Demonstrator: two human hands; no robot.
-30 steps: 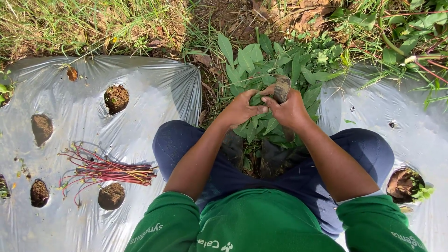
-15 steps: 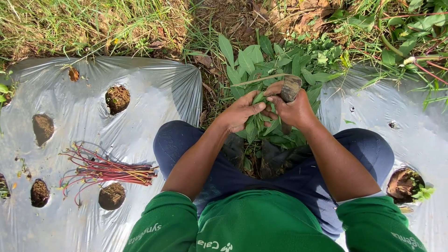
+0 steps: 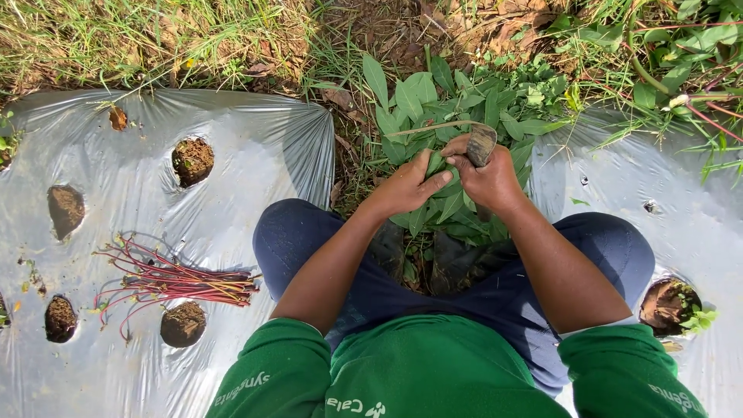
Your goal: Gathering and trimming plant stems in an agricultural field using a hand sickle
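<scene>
I squat between two sheets of silver plastic mulch. My left hand (image 3: 410, 186) grips a bunch of green leaves (image 3: 441, 116) growing in the furrow. My right hand (image 3: 487, 174) is closed on the handle of a small curved sickle (image 3: 472, 138), whose thin blade reaches left over the leaves. Both hands touch each other above the leafy clump, just in front of my knees.
The left mulch sheet (image 3: 255, 139) has several round planting holes filled with soil (image 3: 192, 159). A bundle of red stems (image 3: 170, 280) lies on it. The right sheet (image 3: 696, 224) has a hole with a seedling (image 3: 681, 306). Grass and dry leaves lie beyond.
Both hands have shifted slightly, and the sickle blade now shows stretched out to the left over the leaves. The left hand still clutches the foliage.
</scene>
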